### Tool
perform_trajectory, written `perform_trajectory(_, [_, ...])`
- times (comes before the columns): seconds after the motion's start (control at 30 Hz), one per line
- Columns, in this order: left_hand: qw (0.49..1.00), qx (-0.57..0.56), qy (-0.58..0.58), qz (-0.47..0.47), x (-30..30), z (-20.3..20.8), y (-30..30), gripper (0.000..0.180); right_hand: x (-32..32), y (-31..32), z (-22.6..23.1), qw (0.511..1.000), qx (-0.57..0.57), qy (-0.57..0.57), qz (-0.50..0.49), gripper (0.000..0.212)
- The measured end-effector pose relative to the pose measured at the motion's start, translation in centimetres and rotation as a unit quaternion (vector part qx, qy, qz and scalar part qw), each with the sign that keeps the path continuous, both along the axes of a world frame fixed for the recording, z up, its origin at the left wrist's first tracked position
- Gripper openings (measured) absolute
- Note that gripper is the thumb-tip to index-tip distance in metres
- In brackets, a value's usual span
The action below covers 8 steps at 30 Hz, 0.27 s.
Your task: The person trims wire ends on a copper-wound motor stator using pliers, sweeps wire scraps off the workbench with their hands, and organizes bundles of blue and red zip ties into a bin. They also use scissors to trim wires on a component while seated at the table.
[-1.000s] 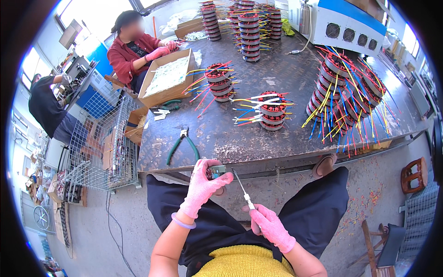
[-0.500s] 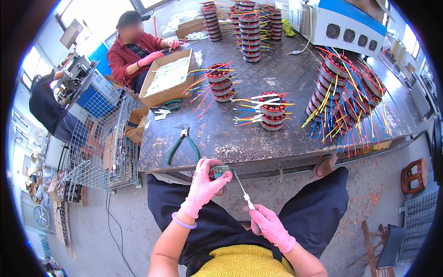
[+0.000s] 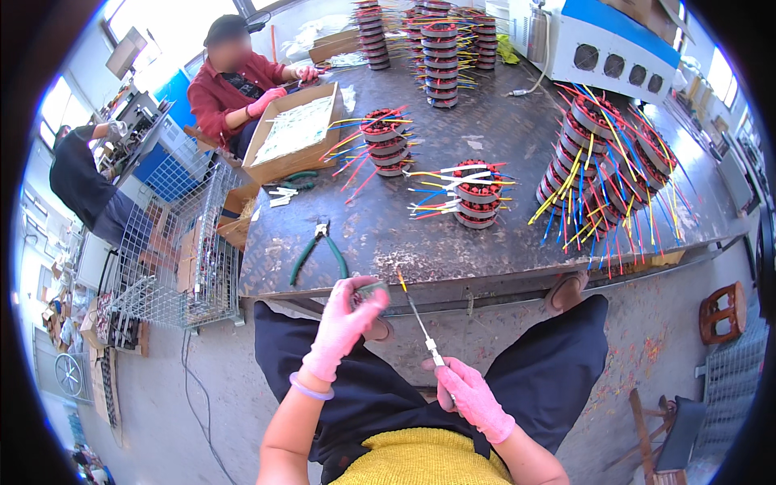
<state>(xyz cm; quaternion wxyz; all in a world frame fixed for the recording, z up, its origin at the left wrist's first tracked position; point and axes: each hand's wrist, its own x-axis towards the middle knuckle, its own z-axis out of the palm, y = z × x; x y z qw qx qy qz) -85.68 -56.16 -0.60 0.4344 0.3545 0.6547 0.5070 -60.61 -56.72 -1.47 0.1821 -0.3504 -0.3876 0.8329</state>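
My left hand [image 3: 339, 327], in a pink glove, is closed round a small greenish object [image 3: 369, 294], blurred and partly hidden by the fingers. My right hand [image 3: 473, 398], also pink-gloved, grips a thin rod-like tool [image 3: 419, 325] by its white handle end. The rod slants up and left, apart from the left hand. Its tip shows orange and yellow; whether that is a flame or a coloured end I cannot tell. On the table [image 3: 380, 234] ahead lie green-handled pliers [image 3: 322, 242]. Farther back stands a short stack of wound motor stators [image 3: 477, 198] with white sleeves over its wires.
Another stator stack [image 3: 386, 153] stands behind, with larger leaning stacks [image 3: 590, 153] at right. A co-worker in a red shirt [image 3: 230, 105] sits at far left beside a cardboard box [image 3: 295, 133] of white pieces. A wire cage cart [image 3: 178, 250] stands left; a wooden stool [image 3: 722, 313] is right.
My left hand has drawn a little left, away from the rod, taking the greenish object along. The rod's tip now stands free and shows orange and yellow. My right hand has hardly moved.
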Motion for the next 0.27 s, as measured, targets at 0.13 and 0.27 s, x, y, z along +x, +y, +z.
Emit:
perform_trajectory(0.13, [0.982, 0.096, -0.026, 0.161, -7.3, 0.4, -1.2, 0.029, 0.2, 0.1, 0.0, 1.000, 0.012, -0.021, -0.018, 0.032])
perform_trajectory(0.27, [0.936, 0.152, 0.095, 0.304, -19.0, -2.6, -2.8, 0.033, 0.8, -0.1, -1.0, 0.997, 0.053, -0.055, -0.026, 0.036])
